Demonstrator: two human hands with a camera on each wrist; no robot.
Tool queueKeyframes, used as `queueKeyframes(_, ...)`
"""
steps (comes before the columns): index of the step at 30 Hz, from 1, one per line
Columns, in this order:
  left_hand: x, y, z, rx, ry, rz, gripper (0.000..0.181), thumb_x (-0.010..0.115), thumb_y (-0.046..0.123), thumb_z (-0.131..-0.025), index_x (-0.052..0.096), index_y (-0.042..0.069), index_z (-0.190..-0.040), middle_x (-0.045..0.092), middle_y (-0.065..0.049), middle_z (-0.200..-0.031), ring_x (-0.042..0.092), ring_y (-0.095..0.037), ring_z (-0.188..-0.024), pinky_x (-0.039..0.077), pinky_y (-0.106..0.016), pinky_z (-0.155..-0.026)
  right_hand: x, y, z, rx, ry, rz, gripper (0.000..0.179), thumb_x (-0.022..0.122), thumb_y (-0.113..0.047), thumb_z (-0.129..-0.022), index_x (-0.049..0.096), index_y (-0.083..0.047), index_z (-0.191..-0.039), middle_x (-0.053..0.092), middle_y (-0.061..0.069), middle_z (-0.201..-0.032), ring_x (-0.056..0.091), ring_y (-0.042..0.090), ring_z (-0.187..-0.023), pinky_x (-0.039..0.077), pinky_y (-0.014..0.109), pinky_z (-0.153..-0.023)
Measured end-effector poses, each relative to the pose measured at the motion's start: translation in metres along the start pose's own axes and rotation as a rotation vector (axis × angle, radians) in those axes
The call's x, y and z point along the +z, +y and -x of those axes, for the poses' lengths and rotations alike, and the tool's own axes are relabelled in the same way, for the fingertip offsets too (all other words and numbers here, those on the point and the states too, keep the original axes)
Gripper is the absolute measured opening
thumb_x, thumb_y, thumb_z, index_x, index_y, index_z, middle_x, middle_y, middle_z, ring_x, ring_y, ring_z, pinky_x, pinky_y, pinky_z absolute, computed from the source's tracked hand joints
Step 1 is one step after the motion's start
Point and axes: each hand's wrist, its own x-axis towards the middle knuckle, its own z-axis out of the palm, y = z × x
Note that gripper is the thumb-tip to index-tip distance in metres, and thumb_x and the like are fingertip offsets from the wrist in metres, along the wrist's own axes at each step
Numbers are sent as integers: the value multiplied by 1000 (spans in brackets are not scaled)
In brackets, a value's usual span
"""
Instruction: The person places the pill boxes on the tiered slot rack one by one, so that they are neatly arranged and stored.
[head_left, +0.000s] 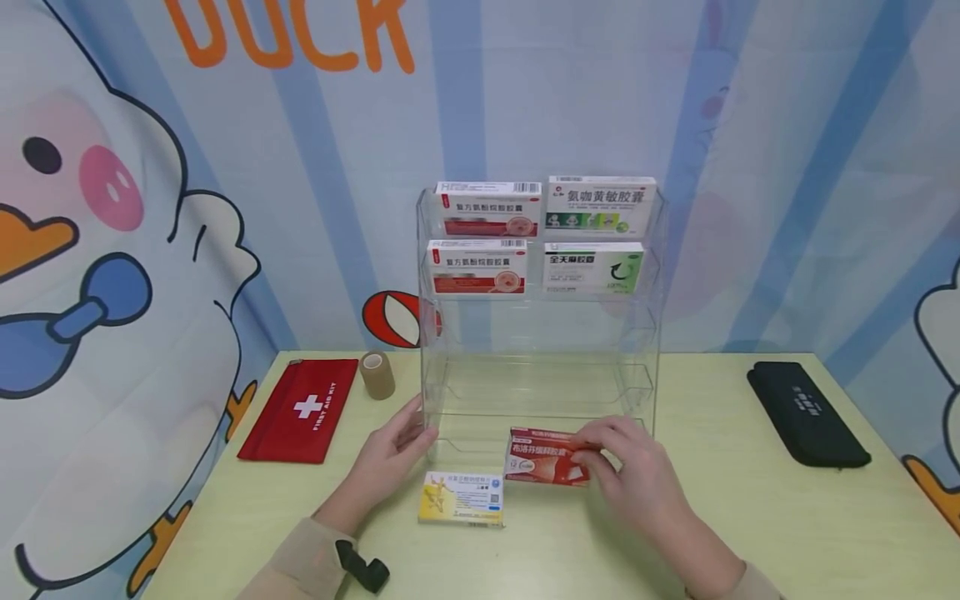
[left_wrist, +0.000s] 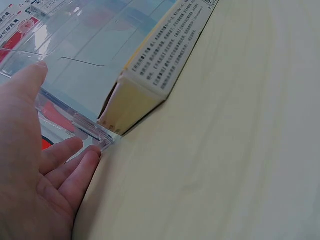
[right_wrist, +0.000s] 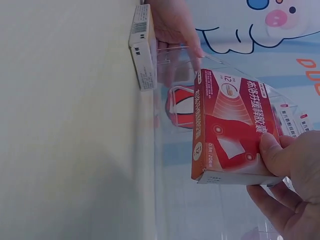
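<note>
A clear tiered display rack [head_left: 540, 333] stands on the table. My right hand [head_left: 637, 475] pinches a red medicine box [head_left: 543, 460] by its right end, thumb on the printed face. The box is in front of the rack's lower tiers, tilted in the right wrist view [right_wrist: 235, 120]. My left hand [head_left: 386, 454] touches the rack's lower left side, its thumb [left_wrist: 30, 80] at the front edge and its fingers loosely extended near the corner. A yellow and white medicine box [head_left: 461, 500] is at the rack's lower left front; I cannot tell whether a pocket holds it.
Two red and white boxes [head_left: 489, 210] stand in the left of the upper tiers, beside a white and green box [head_left: 602, 207] and another green-edged box [head_left: 592, 268]. A red first aid pouch [head_left: 303, 412] and tan tape roll [head_left: 377, 375] lie left, a black case [head_left: 806, 414] right.
</note>
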Motion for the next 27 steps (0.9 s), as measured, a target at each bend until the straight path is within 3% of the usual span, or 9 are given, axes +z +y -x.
queueKeyframes(8,1,2,0,6,5,-7,73,70,48,-107,36,45,-171,61,-8,-164,60,-33,-152,54,-49,-122,-9,-3,-35,-84,135,22,32,97,5,-75,84,-12,-98,80,-1,-99,73,17,-91,64,26,-80)
queueKeyframes(15,2,3,1,18,8,-10,73,70,47,-108,36,41,-172,62,-10,-163,61,-34,-151,54,-50,-122,-9,-7,-67,-102,219,46,28,95,5,-78,83,-7,-101,79,7,-100,72,24,-94,65,40,-74)
queueKeyframes(23,1,5,1,9,18,-16,72,70,48,-107,36,44,-171,62,-8,-163,62,-32,-151,54,-50,-122,1,-11,-106,-116,257,28,12,88,-3,-91,82,-4,-101,79,11,-100,72,30,-96,64,41,-84)
queueKeyframes(27,1,5,1,13,17,-13,72,71,48,-107,37,43,-171,62,-7,-163,61,-32,-151,53,-51,-122,11,-12,-123,-138,281,24,10,87,-3,-92,82,-3,-101,79,12,-100,72,31,-96,64,43,-85)
